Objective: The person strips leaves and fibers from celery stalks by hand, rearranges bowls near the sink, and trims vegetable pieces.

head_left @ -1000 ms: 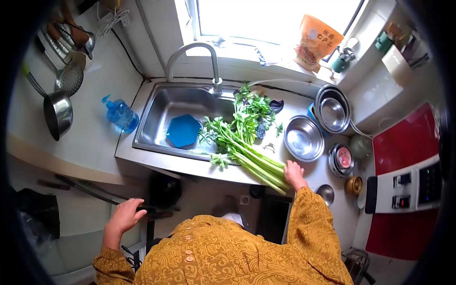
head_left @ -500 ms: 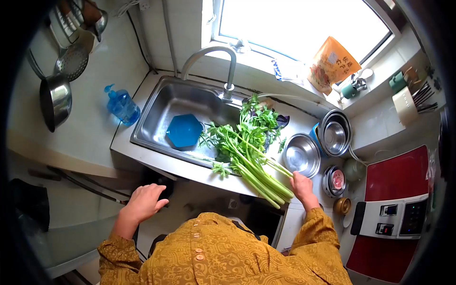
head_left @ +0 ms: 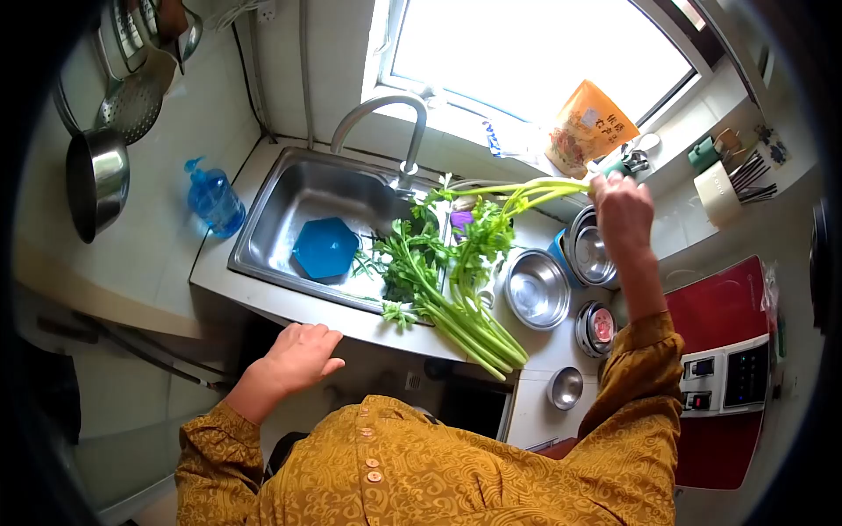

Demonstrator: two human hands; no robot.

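Your right hand [head_left: 623, 215] is pinching raised celery stalks [head_left: 553, 187]; your left hand [head_left: 303, 353], thumb spread, is hovering near the counter [head_left: 263, 300]. A leafy celery bunch [head_left: 469, 329] is lying across the sink's [head_left: 303, 188] edge.

Mustard swirl-patterned shirt [head_left: 491, 469], round pale buttons [head_left: 374, 476], long sleeves [head_left: 645, 377]

Pale desk [head_left: 281, 302] here, sink [head_left: 368, 210] set into it! Celery [head_left: 469, 329] sprawls across the sink's rim, stalks reaching the front edge; to the right sit a bowl [head_left: 538, 289] and a cup-like smaller bowl [head_left: 566, 388].
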